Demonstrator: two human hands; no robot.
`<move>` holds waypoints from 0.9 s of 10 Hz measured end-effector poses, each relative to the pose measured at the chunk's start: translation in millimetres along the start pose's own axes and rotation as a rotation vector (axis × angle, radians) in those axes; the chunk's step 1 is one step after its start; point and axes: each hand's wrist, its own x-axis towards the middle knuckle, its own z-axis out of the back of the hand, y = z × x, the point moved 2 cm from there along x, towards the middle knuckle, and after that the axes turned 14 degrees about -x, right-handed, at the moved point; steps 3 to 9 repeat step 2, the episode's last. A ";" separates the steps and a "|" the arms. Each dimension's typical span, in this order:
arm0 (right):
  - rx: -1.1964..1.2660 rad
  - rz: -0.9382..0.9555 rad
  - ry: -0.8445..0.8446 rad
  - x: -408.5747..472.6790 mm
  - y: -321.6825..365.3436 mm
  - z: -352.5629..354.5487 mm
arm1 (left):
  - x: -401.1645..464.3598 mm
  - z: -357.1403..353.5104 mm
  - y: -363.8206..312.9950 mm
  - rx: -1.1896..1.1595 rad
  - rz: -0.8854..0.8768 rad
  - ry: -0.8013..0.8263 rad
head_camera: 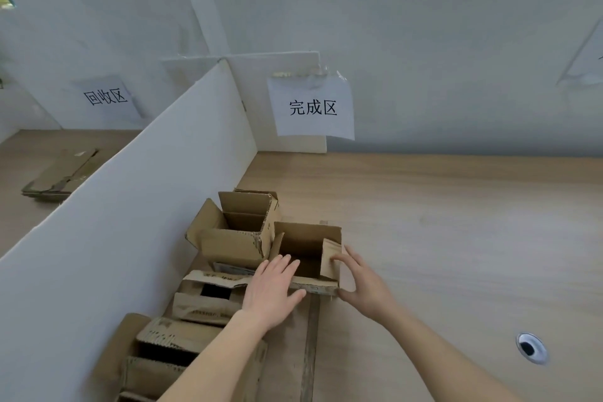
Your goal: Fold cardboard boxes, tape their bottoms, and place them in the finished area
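Left hand (pixel 272 290), fingers straight and slightly spread, lying flat across the near left rim of a small open-topped brown cardboard box (pixel 306 254), fingertips reaching over the dark opening, thumb spread toward the front edge. Right hand (pixel 365 284) curving around the box's near right corner, fingers bent and touching a folded-in side flap, thumb pressing low against the front wall; gripping the corner rather than lying flat.

Box standing upright on a pale wooden tabletop (pixel 456 222), top flaps partly raised, inside shadowed, a printed label strip showing along the front lower edge. Box sitting between both hands, directly under the fingertips.

Just beside it on the left, touching or nearly touching, a second open brown cardboard box (pixel 235 238) with flaps standing up. Nearer the viewer, further open cardboard boxes (pixel 202 297) lining up in a row against a white divider board (pixel 130 206).

Hanging on the wall behind, a white paper sign reading 完成区 (pixel 312 107). Beyond the divider, another paper sign reading 回收区 (pixel 105 96) above a stack of flattened cardboard (pixel 62 176). Sitting in the tabletop at lower right, a round metal cable hole (pixel 531 348).
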 end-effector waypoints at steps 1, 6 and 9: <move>-0.208 0.003 -0.010 -21.0 1.8 23.4 | -12.9 14.1 -15.9 -0.008 0.004 -0.006; -0.289 -0.028 -0.028 -49.9 9.4 56.8 | -30.1 34.4 -40.9 -0.034 -0.018 -0.033; -0.289 -0.028 -0.028 -49.9 9.4 56.8 | -30.1 34.4 -40.9 -0.034 -0.018 -0.033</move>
